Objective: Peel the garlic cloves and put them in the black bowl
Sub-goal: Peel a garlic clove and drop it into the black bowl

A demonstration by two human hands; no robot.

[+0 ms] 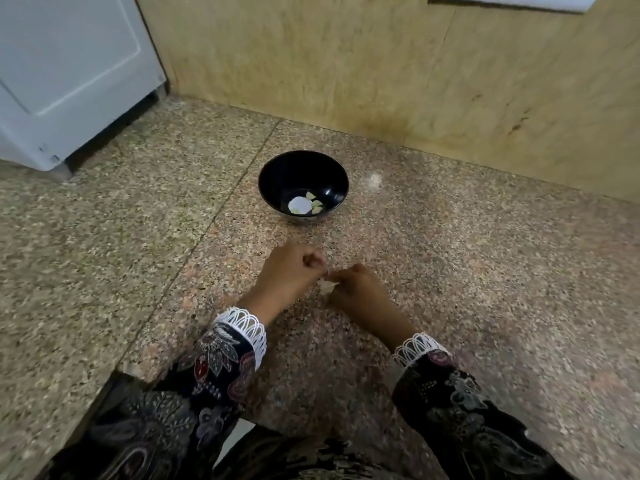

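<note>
At the far left a white appliance [65, 81] stood against the wall, with the speckled stone counter [138, 237] running out in front of it. Near the middle of the counter, the left hand [287, 275] was curled into a loose fist, its fingertips pinching a small pale garlic clove [326, 285]. Beyond the hands, a little way toward the wall, sat the black bowl [277, 178]; a few pale yellowish peeled cloves [316, 204] lay at its bottom next to a brighter white patch that may have been glare or another piece, too small to tell. The right hand [360, 289] met the left just beside it, fingers bent and pinching the same clove from the other side, apparently working at its skin. Both wrists wore dark flowered sleeves [221, 355] with white lace cuffs. Judging by this, the task was partly done: some cloves were already in the bowl, one was being peeled, and no further unpeeled cloves could be seen on the counter.
</note>
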